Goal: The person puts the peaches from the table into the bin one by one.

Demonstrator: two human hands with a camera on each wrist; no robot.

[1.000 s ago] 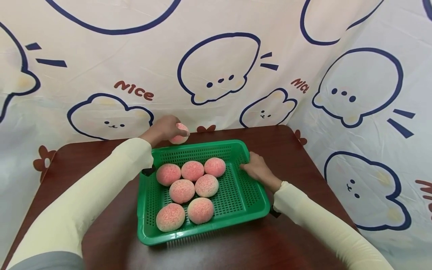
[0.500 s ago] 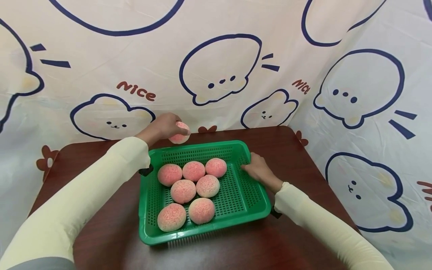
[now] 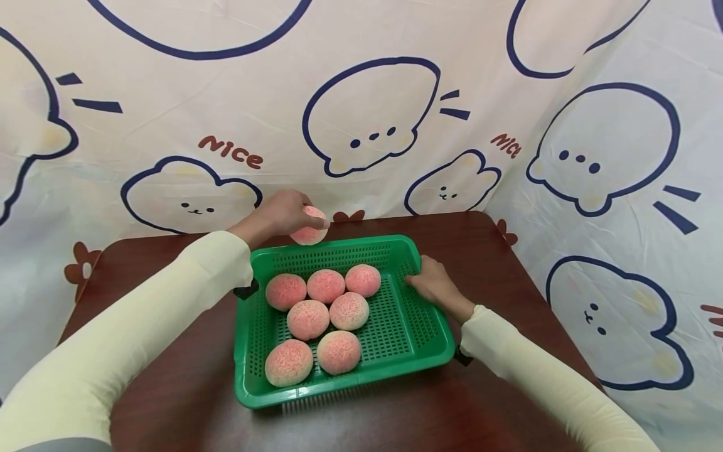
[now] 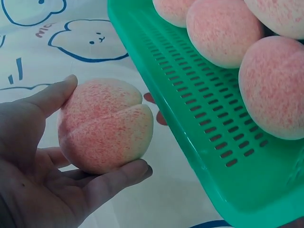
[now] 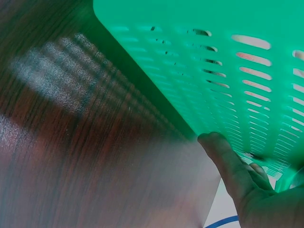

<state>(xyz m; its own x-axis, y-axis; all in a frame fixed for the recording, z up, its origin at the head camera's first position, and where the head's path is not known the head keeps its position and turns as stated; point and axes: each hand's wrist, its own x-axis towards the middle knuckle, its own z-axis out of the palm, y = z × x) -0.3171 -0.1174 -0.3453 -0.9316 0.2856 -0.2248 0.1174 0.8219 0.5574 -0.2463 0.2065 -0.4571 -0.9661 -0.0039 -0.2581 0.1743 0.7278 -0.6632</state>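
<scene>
A pink, speckled peach (image 3: pixel 310 231) is held in my left hand (image 3: pixel 279 215), just beyond the back rim of the green plastic basket (image 3: pixel 344 388). In the left wrist view the thumb and fingers curl round the peach (image 4: pixel 107 126), whose crease faces the basket wall (image 4: pixel 190 147). Inside the basket, several similar peaches (image 3: pixel 307 320) lie in loose rows toward the left. My right hand (image 3: pixel 436 285) grips the basket's right rim, thumb over the edge. From the right wrist view, its fingers (image 5: pixel 225 164) lie against the slotted outer side.
The basket stands on a dark red-brown wooden table (image 3: pixel 181 358). White cloth (image 3: pixel 361 25) with blue cartoon outlines hangs behind the table and along its right side. Within the basket, bare slotted floor (image 3: pixel 390 326) shows to the right of the peaches.
My left hand has shifted slightly to the right with the peach, along the basket's back rim. The right hand keeps its grip, and the basket with its peaches stays put.
</scene>
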